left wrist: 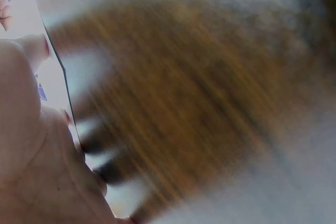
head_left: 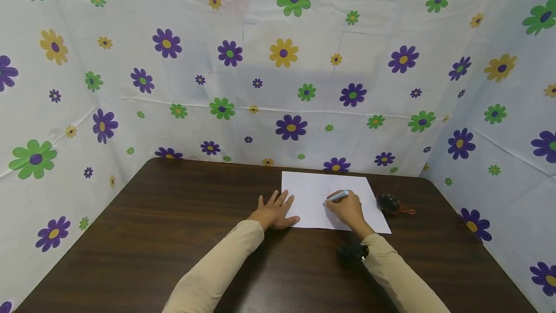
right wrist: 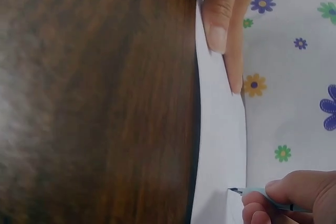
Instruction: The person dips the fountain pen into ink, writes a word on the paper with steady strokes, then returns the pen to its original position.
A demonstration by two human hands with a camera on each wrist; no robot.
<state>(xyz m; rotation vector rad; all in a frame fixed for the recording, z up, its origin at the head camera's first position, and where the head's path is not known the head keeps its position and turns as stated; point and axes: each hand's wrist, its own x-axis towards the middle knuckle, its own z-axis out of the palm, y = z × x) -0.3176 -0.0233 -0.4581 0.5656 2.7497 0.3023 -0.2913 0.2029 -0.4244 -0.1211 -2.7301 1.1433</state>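
Left hand (head_left: 272,213): grip spread on paper (head_left: 310,202), near-left corner. Right hand (head_left: 349,210): grip pinching pen (head_left: 340,196), mid-paper. Right wrist view resolves dark nib (right wrist: 234,189) at the paper; only head view shows dark item with orange-brown handle (head_left: 389,204), right. Paper near worktop (head_left: 173,235) far edge; wide room left, less right.

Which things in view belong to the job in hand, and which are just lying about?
In use:
Light blue pen, held in the right hand
White sheet, thin lines drawn on it, left hand at its edge
Table, under the sheet

Apparently not in use:
Dark rounded item right of the sheet, untouched, identity unclear
Flowered curtain, background
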